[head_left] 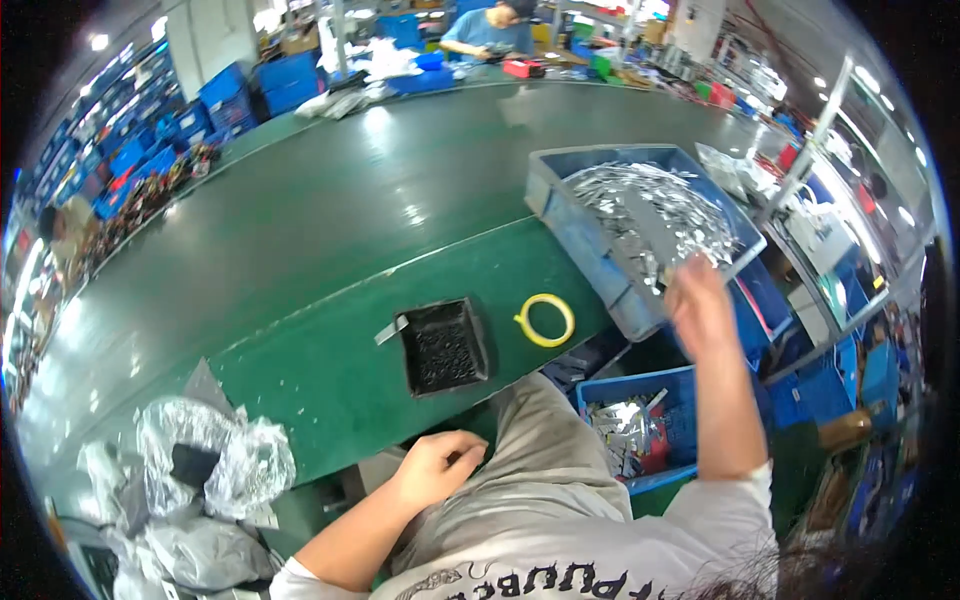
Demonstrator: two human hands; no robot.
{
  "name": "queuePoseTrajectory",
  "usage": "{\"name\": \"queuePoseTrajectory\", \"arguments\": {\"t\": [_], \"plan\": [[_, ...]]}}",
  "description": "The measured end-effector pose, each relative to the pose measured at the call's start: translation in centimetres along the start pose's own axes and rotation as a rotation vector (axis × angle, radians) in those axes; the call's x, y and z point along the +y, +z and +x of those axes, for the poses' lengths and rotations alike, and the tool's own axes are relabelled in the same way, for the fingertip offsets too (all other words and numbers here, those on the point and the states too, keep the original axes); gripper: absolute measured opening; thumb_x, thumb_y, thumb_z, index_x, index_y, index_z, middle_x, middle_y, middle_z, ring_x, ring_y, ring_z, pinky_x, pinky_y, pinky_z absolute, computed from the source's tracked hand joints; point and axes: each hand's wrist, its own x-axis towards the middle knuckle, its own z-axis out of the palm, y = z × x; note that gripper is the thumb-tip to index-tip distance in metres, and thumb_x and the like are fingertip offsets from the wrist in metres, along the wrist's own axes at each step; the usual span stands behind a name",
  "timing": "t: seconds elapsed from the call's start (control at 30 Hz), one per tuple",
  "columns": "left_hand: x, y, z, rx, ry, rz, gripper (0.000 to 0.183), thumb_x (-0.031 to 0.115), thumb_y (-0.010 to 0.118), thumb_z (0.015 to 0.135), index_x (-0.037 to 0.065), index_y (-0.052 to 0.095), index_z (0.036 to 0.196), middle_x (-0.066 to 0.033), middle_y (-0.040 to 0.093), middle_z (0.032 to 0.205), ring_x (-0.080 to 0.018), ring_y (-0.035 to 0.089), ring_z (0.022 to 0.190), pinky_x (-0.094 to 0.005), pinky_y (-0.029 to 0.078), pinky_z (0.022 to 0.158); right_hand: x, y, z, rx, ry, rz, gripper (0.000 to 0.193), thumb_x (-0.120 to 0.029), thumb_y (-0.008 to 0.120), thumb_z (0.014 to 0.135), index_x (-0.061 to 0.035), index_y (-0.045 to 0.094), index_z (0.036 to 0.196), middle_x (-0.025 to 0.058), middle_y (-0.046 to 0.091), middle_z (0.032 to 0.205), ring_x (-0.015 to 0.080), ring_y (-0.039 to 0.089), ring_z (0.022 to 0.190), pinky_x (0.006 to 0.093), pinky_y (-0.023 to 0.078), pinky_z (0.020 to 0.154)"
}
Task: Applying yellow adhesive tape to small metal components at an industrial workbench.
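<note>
My right hand (697, 305), a little smeared by motion, is over the near right edge of a large blue bin (590, 240). Its fingers are curled together, and whatever they hold is hidden. Small shiny metal pieces (700, 215) fill the bin, and a flat grey strip (650, 225) lies among them near my fingertips. Over my lap, just below the table edge, my left hand (440, 467) is loosely bent, thumb apart from the fingers, with nothing visible in it. A black square tray (483, 345) with small dark parts stands on the green table, a small metallic strip (391, 331) at its left rim.
A yellow tape roll (569, 318) lies between tray and bin. Below the table's right side, a lower blue bin (680, 385) holds mixed pieces. Clear plastic bags (215, 455) are heaped at the left. Across the wide green table, another person (490, 35) works in blue.
</note>
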Motion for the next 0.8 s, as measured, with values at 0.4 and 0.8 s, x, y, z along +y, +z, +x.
{"name": "queuePoseTrajectory", "arguments": {"t": [0.4, 0.8], "plan": [[-0.1, 2.6, 0.0, 0.289, -0.145, -0.987, 0.032, 0.028, 0.042, 0.106, 0.003, 0.05, 0.124, -0.0125, 0.064, 0.104, -0.0192, 0.061, 0.093, -0.0346, 0.05, 0.086, 13.7, 9.6, -15.1, -0.756, 0.763, -0.136, 0.01, -0.004, 0.062, 0.094, -0.0074, 0.054, 0.099, 0.0007, 0.062, 0.093, 0.0054, 0.055, 0.082, 0.0216, 0.043, 0.071], [-0.6, 0.8, 0.3, 0.103, -0.153, -0.944, 0.017, 0.017, 0.046, 0.104, 0.004, 0.05, 0.114, -0.0077, 0.062, 0.085, -0.0156, 0.062, 0.075, -0.03, 0.051, 0.063, 17.6, 5.1, -1.4, -0.314, -0.563, -1.511, 0.02, -0.02, 0.066, 0.089, -0.0043, 0.064, 0.101, 0.0124, 0.067, 0.113, 0.0328, 0.06, 0.108, 0.0466, 0.041, 0.098]]}}
